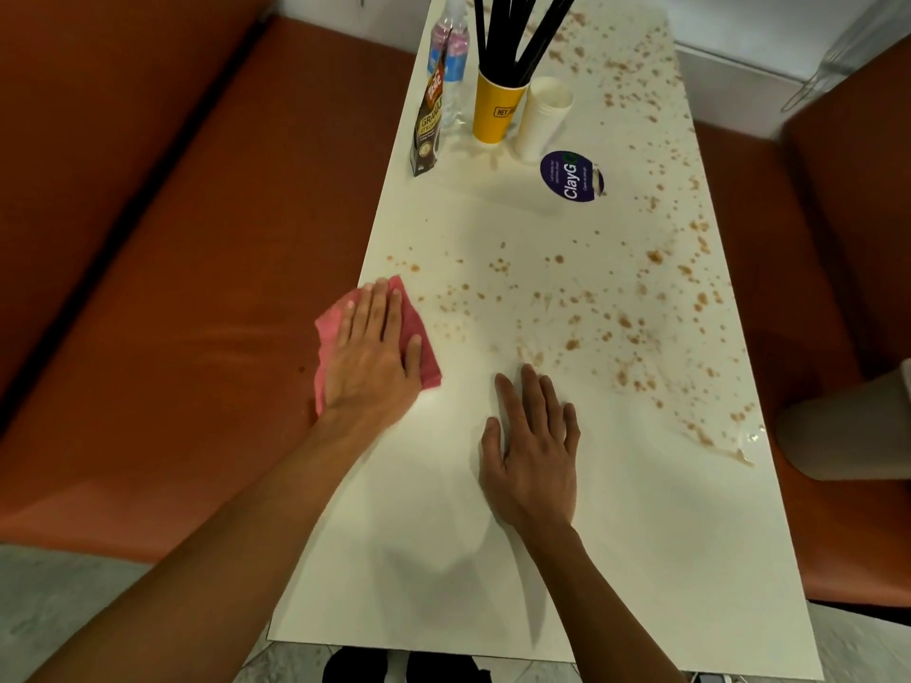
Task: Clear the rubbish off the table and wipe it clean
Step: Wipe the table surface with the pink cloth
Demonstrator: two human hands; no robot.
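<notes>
Head view: flat left grip (pixel 369 354) presses pink cloth (pixel 430 371); right grip (pixel 535 458) flat on glossy table (pixel 641 534).

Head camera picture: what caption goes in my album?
Left hand presses a pink cloth on the stained white table; right hand rests flat.

cloth (pixel 428 354): its middle is hidden under the left hand (pixel 372 357); only the edges show.
straws (pixel 512 27): tips cut off by the picture's top edge.
bottle (pixel 451 46): lower part hidden behind the sachet (pixel 430 125).
sticker (pixel 571 176): small print too tiny to read.
</notes>
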